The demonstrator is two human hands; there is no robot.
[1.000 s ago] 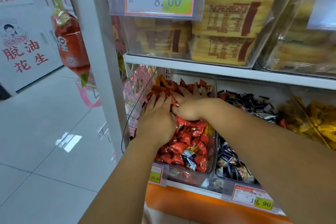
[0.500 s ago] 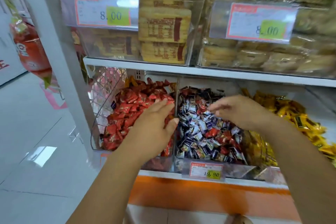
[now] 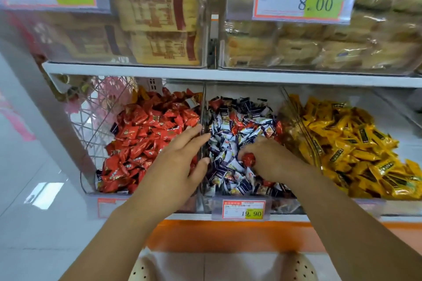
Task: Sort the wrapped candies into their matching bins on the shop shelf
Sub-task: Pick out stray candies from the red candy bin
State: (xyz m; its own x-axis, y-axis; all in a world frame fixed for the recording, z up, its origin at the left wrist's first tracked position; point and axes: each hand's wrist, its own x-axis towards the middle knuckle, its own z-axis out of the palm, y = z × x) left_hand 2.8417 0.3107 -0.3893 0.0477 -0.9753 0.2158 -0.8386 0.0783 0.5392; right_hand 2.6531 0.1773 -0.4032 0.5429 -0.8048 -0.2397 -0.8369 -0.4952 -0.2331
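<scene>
Head view: noted right hand point(image 3: 274, 163) down in the middle bin point(image 3: 285, 205), on top of the blue-and-white candies point(image 3: 230, 125), fingers curled tight round one red candy point(image 3: 248, 159). Left hand point(image 3: 178, 164) over the divider point(image 3: 204, 107) between that bin and the pile of red candies point(image 3: 146, 139) to the left; fingers straight, slightly spread, gripping nothing, fingertips reaching just across the divider. More red wrappers scattered among the blue-and-white ones. Yellow candies point(image 3: 347, 143) in the bin on the right. Price tag point(image 3: 242, 210) on the middle bin's front.
</scene>
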